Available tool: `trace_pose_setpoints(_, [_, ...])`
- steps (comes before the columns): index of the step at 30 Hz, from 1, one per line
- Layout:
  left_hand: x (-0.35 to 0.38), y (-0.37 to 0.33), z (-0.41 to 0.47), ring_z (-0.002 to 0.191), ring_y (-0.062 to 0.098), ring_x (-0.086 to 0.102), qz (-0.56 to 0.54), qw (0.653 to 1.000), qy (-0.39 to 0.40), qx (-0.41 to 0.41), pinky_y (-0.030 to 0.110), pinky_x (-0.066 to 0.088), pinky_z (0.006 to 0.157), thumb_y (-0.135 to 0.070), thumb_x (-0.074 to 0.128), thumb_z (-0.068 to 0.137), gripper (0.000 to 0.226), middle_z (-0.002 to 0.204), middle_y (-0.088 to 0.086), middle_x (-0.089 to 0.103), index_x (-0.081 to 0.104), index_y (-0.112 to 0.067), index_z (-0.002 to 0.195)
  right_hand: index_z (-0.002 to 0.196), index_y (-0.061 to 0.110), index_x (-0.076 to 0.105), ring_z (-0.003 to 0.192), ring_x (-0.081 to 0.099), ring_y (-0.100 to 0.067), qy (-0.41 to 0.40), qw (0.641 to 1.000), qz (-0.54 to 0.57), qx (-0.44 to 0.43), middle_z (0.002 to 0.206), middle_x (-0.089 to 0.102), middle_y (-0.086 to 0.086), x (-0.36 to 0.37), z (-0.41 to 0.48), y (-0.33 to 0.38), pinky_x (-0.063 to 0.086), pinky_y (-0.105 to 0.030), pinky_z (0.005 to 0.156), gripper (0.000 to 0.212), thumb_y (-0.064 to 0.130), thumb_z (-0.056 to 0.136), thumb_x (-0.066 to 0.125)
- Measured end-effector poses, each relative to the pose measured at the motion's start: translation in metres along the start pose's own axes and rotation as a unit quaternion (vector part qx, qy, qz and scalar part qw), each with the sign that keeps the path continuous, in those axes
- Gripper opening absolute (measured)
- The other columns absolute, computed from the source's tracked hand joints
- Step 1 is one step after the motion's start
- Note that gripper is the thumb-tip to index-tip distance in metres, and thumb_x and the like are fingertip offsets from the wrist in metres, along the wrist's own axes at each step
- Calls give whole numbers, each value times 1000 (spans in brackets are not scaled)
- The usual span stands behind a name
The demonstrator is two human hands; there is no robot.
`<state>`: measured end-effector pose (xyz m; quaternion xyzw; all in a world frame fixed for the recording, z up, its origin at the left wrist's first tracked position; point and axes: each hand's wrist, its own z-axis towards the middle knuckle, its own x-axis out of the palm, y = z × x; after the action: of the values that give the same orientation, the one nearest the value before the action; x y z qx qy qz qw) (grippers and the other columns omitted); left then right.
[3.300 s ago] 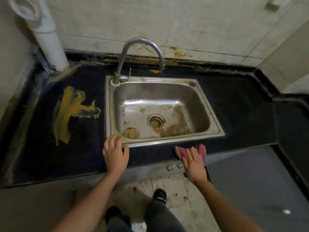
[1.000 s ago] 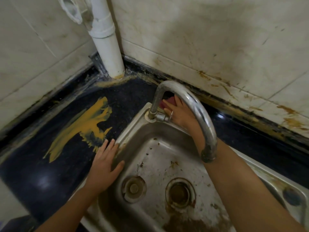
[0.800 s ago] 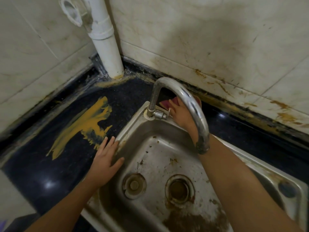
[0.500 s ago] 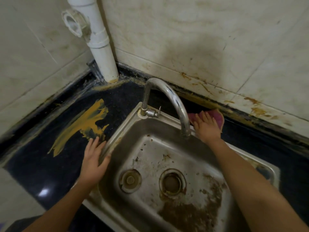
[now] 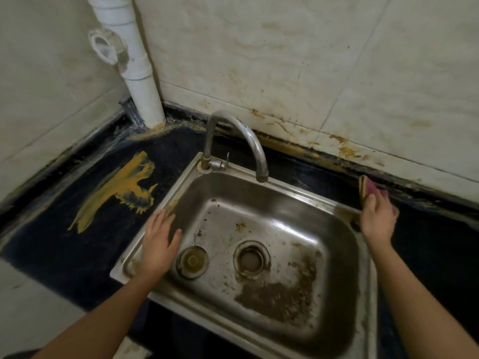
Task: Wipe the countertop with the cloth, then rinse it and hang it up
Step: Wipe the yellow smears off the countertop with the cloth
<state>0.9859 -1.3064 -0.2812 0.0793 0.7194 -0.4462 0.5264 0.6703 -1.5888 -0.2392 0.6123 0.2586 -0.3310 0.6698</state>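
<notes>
One cloth (image 5: pixel 371 188) lies on the countertop (image 5: pixel 51 242) behind the sink (image 5: pixel 311 193), at its right corner, pressed by the right hand (image 5: pixel 377 218) (flat or clutching: cannot tell). Left hand (image 5: pixel 158 242), fingers straight, rests on the sink's left rim. One tap (image 5: pixel 248 136); one yellow smear (image 5: pixel 114 187).

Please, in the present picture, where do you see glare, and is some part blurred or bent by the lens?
Head view: dim, warm light, with soft glare inside the sink and along the faucet arch. Head view, edges: the wide lens curves the wall tile joints and the countertop edge. The right hand and cloth near the right border look slightly smeared.
</notes>
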Motion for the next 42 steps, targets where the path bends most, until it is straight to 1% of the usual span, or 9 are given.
trace_pose_setpoints(11, [-22, 48, -7, 141, 24, 14, 54, 999, -3, 7, 38, 15, 115, -25, 45, 95, 47, 150, 9, 28, 40, -8, 138, 134, 14, 46, 130, 40, -32, 175, 982, 56, -52, 146, 37, -8, 42, -138, 80, 33, -48, 108, 47, 37, 95, 33])
trace_pose_setpoints(14, [-41, 68, -4, 142, 21, 12, 38, 999, -2, -7, 38, 15, 114, -27, 43, 95, 48, 151, 7, 26, 37, -10, 140, 130, 11, 52, 112, 55, -32, 202, 974, 56, -81, 143, 42, -11, 55, -164, 110, 43, -52, 97, 52, 38, 89, 34])
trace_pose_setpoints(20, [-86, 124, -2, 142, 20, 10, 35, 999, 19, 13, 38, 18, 112, -26, 42, 96, 48, 153, 5, 22, 33, -13, 142, 123, 9, 59, 132, 39, -22, 224, 972, -1, -73, 142, 43, -10, 96, -209, 153, 35, -28, 99, 32, 17, 94, 45])
trace_pose_setpoints(26, [-99, 144, 2, 143, 20, 9, 45, 995, 60, 66, 37, 19, 112, -27, 40, 97, 49, 154, 3, 19, 32, -14, 143, 127, 8, 54, 115, 54, -33, 180, 984, 1, 9, 132, 53, -17, 104, -221, 159, 41, -35, 94, 34, 13, 94, 46])
trace_pose_setpoints(29, [-90, 131, 0, 143, 19, 6, 37, 989, 79, 119, 36, 16, 113, -28, 38, 97, 49, 155, 1, 16, 29, -15, 144, 133, 13, 47, 96, 62, -38, 135, 985, 33, 98, 121, 59, -19, 88, -199, 144, 53, -45, 80, 38, 16, 95, 44])
trace_pose_setpoints(32, [-75, 116, 3, 143, 19, 8, 59, 981, 100, 157, 36, 16, 113, -36, 29, 96, 53, 154, 2, 17, 31, -15, 144, 140, 23, 35, 88, 64, -33, 83, 985, 51, 145, 120, 57, -13, 72, -164, 135, 55, -40, 67, 45, 18, 96, 42])
trace_pose_setpoints(35, [-57, 103, 10, 140, 24, 20, 65, 978, 81, 180, 41, 24, 110, -48, 10, 78, 78, 150, 7, 30, 41, -10, 138, 145, 22, 23, 98, 60, -33, 16, 990, 64, 124, 126, 54, -12, 66, -122, 134, 52, -39, 75, 51, 17, 97, 40])
trace_pose_setpoints(38, [-41, 91, 13, 142, 20, 13, 108, 976, 99, 161, 38, 21, 113, -50, 2, 73, 85, 152, 3, 24, 33, -12, 143, 146, 22, 17, 117, 50, -37, 2, 996, 42, 78, 136, 45, -17, 72, -78, 134, 41, -48, 100, 56, 19, 96, 42])
trace_pose_setpoints(42, [-28, 85, 15, 125, 19, 31, 153, 975, 98, 130, 39, 37, 93, -39, 31, 84, 57, 128, 10, 57, 57, -7, 123, 144, 15, 27, 121, 45, -35, 101, 995, 2, 0, 136, 42, -19, 102, -29, 136, 35, -38, 102, 53, 14, 95, 47])
